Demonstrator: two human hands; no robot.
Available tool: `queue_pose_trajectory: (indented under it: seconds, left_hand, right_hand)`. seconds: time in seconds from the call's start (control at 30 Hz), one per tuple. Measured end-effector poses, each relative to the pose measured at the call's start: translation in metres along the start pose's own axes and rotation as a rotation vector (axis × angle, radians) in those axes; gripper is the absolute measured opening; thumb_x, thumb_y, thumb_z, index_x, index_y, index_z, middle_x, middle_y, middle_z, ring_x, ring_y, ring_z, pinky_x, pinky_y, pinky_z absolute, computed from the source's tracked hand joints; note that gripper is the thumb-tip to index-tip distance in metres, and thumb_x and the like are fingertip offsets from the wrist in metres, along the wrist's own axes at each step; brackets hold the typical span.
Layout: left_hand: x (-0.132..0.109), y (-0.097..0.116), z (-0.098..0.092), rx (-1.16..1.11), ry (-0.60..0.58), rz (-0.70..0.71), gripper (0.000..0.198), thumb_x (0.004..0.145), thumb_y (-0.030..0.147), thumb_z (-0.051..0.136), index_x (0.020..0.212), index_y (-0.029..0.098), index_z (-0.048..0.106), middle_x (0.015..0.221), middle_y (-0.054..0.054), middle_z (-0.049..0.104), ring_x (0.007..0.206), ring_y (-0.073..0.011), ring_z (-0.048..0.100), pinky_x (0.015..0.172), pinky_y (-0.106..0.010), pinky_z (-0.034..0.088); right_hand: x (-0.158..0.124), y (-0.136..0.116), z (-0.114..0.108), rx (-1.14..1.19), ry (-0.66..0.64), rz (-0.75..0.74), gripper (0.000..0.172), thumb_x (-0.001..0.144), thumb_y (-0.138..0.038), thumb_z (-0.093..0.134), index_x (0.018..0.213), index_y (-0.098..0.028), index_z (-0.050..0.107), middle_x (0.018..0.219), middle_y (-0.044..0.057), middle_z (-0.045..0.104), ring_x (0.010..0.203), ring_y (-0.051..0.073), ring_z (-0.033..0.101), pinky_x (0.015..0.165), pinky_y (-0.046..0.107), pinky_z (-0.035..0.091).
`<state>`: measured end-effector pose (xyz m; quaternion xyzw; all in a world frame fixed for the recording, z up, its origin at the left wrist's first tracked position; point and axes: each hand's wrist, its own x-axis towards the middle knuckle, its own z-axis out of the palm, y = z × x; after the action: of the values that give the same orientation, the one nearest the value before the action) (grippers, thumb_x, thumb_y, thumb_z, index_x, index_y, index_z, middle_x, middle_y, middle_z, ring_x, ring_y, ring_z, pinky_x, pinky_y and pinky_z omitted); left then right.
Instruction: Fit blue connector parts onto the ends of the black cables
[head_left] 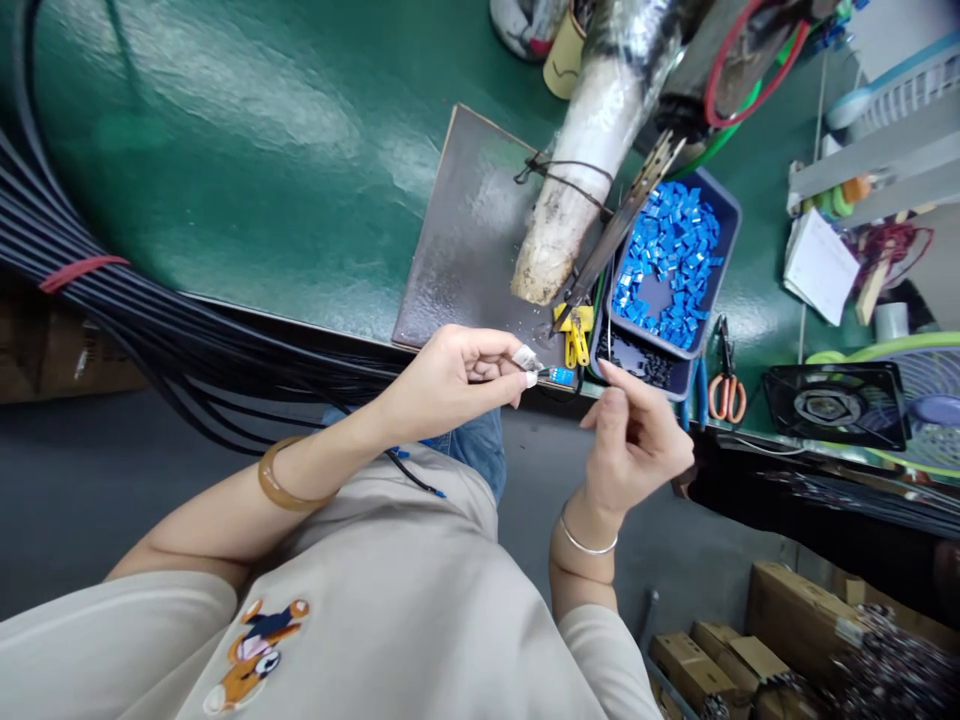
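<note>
My left hand [480, 372] pinches the end of a black cable, with white wraps on two fingertips. Thin wires reach from those fingertips to a small blue connector [561, 376] at the bench edge. To the right of it, my right hand [634, 435] has its thumb and index finger pressed together; whatever may be between them is too small to make out. Just beyond the connector lies a yellow tool [576, 335]. A bin [729, 215] of blue pieces stands beyond my right hand, above a tray with small black parts [645, 362].
A white wrapped tube [577, 170] slants over a dark board [472, 210], a metal strip beside it. Bundled black cables [187, 330] run along the left. Orange-handled scissors [727, 396] and a black fan [832, 405] lie right. Cardboard boxes [795, 610] stand on the floor.
</note>
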<state>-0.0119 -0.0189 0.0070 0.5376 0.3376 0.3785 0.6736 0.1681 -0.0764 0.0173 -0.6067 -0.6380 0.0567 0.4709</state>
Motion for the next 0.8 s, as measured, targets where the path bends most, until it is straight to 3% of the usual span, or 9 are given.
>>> queue_pose_trajectory:
  seconds: [0.13, 0.33, 0.43, 0.6, 0.8]
  left_hand:
    - [0.001, -0.003, 0.001, 0.02, -0.003, 0.032, 0.009, 0.081, 0.013, 0.063, 0.073, 0.01, 0.065, 0.059, 0.003, 0.059, 0.05, -0.0023, 0.046, 0.049, -0.012, 0.039]
    - [0.001, -0.01, 0.0, 0.087, -0.015, 0.053, 0.01, 0.082, 0.016, 0.063, 0.075, 0.009, 0.066, 0.062, 0.001, 0.059, 0.056, -0.0058, 0.05, 0.053, -0.016, 0.042]
    - [0.0, -0.012, 0.0, 0.129, -0.027, 0.086, 0.012, 0.082, 0.018, 0.064, 0.073, 0.009, 0.066, 0.062, 0.001, 0.058, 0.057, -0.0065, 0.049, 0.054, -0.018, 0.041]
    - [0.0, -0.014, -0.002, 0.249, -0.051, 0.193, 0.015, 0.087, 0.02, 0.062, 0.08, 0.009, 0.069, 0.068, -0.001, 0.061, 0.062, -0.0079, 0.051, 0.057, -0.02, 0.04]
    - [-0.001, -0.017, -0.004, 0.375, -0.092, 0.285, 0.016, 0.093, 0.018, 0.056, 0.082, 0.011, 0.065, 0.062, 0.005, 0.047, 0.057, -0.0057, 0.037, 0.054, -0.02, 0.032]
  right_hand:
    - [-0.003, -0.002, 0.0, -0.043, -0.198, -0.05, 0.022, 0.092, -0.023, 0.063, 0.11, -0.029, 0.074, 0.062, -0.005, 0.064, 0.046, 0.007, 0.051, 0.045, 0.023, 0.039]
    - [-0.005, 0.003, 0.003, 0.016, -0.187, 0.046, 0.028, 0.089, -0.023, 0.066, 0.116, -0.029, 0.072, 0.06, -0.007, 0.053, 0.045, 0.005, 0.038, 0.045, 0.022, 0.034]
    - [-0.002, 0.001, 0.001, 0.071, -0.255, 0.121, 0.023, 0.087, -0.025, 0.07, 0.109, -0.027, 0.074, 0.057, -0.008, 0.045, 0.047, 0.005, 0.032, 0.045, 0.022, 0.03]
    - [0.007, 0.003, 0.0, 0.225, -0.372, 0.271, 0.005, 0.084, -0.026, 0.072, 0.086, -0.023, 0.076, 0.053, -0.008, 0.048, 0.045, 0.003, 0.037, 0.043, 0.02, 0.028]
    - [0.011, 0.012, 0.003, 0.378, -0.436, 0.345, 0.002, 0.082, -0.025, 0.075, 0.083, -0.023, 0.076, 0.049, -0.008, 0.053, 0.041, 0.003, 0.041, 0.04, 0.017, 0.029]
